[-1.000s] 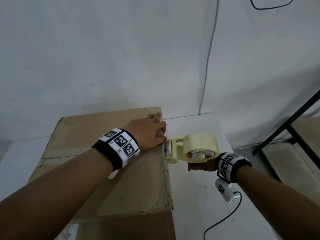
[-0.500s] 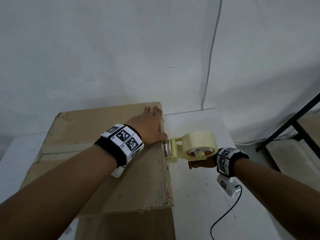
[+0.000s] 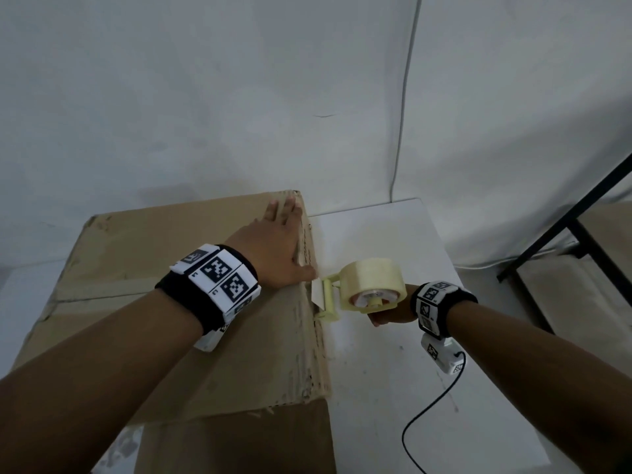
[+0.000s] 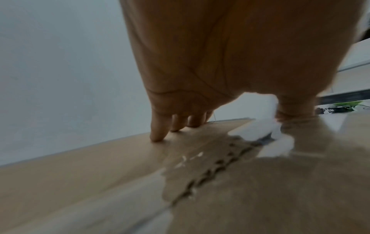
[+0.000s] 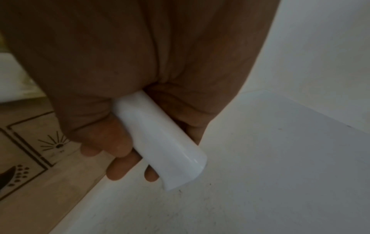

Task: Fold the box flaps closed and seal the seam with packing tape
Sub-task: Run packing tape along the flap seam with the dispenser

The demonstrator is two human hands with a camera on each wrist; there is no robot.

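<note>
A large brown cardboard box [image 3: 136,268] stands on the white table with its top flaps folded down. My left hand [image 3: 273,244] lies flat on the top near the right edge, fingers straight and reaching toward the far right corner; its fingertips [image 4: 158,137] press the cardboard. My right hand [image 3: 386,314] grips the white handle [image 5: 160,142] of a pale yellow tape dispenser [image 3: 362,289] holding a roll of clear tape. The dispenser's front roller [image 3: 325,297] touches the box's upper right edge, just below my left thumb.
The white table [image 3: 393,388] has bare room to the right of the box. A black cable [image 3: 427,415] trails from my right wrist over the table. A black metal frame [image 3: 564,234] stands at the far right. White walls rise close behind.
My left hand has uncurled and slid forward along the box's right edge toward the far corner. The dispenser stays against the box edge in my right hand.
</note>
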